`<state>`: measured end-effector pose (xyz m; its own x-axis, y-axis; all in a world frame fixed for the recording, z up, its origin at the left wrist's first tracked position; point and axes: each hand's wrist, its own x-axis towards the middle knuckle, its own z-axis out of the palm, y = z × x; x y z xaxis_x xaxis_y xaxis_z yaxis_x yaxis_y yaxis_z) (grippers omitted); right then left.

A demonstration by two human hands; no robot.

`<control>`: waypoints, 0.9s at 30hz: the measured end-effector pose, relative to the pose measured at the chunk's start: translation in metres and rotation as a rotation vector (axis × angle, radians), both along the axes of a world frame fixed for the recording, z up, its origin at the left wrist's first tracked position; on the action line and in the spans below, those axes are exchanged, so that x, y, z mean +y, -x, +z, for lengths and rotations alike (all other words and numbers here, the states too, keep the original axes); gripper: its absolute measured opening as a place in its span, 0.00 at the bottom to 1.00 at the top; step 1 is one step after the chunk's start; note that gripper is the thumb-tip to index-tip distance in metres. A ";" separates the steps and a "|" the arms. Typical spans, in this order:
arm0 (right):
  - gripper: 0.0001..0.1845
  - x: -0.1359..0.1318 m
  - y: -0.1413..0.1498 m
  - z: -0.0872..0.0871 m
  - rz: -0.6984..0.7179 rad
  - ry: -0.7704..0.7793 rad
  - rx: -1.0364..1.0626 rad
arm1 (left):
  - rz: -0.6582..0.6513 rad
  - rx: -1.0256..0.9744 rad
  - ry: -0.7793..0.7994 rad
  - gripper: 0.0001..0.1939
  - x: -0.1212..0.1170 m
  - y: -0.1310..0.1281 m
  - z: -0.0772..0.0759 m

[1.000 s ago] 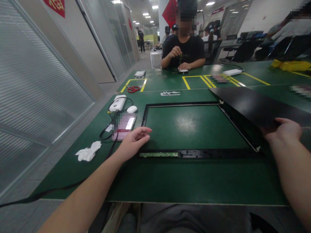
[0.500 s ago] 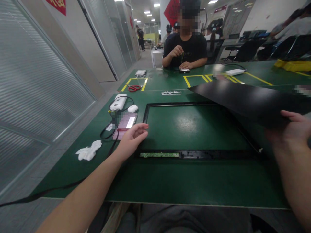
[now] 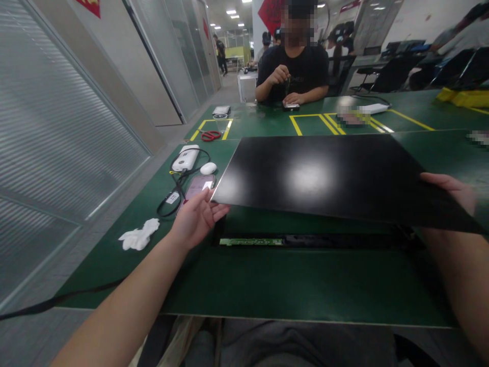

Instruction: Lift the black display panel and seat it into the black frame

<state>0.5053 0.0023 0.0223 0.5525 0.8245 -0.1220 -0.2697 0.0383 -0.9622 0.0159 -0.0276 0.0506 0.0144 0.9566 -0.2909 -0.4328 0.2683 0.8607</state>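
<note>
A glossy black flat panel (image 3: 278,173), like a display screen, is held slightly tilted above the table and reflects a bright ceiling light. My left hand (image 3: 196,219) grips its near left corner, the thumb at the edge and the fingers curled below. On the right side my right hand (image 3: 456,193) holds it with the thumb on top; the other fingers are hidden underneath. Beneath the panel lies a black rectangular frame (image 3: 328,241), mostly covered, with only its near bar showing. A green circuit board strip (image 3: 250,242) sits in the left part of that bar.
Left on the green table (image 3: 298,285) are a phone (image 3: 199,184), a white power bank (image 3: 186,158) with black cable, a white oval case (image 3: 208,168) and a crumpled tissue (image 3: 139,235). Red-handled scissors (image 3: 211,135) lie farther back. A person (image 3: 292,71) sits opposite.
The panel has swung left and levelled out over the frame, covering most of it. My left hand has taken hold of its left corner; my right hand keeps its grip.
</note>
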 end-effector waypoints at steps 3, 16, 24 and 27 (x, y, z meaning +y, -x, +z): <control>0.11 -0.004 0.007 0.000 -0.040 0.014 -0.083 | 0.014 -0.003 0.026 0.07 -0.001 0.002 0.001; 0.14 -0.001 0.021 0.028 0.287 0.422 0.166 | -0.120 0.110 -0.135 0.29 -0.004 0.005 -0.004; 0.25 0.001 0.028 0.030 0.242 0.025 0.070 | -0.109 0.178 -0.220 0.26 -0.006 0.004 -0.006; 0.23 0.001 0.029 0.028 0.241 -0.040 0.063 | -0.092 0.168 -0.247 0.26 -0.006 0.003 -0.004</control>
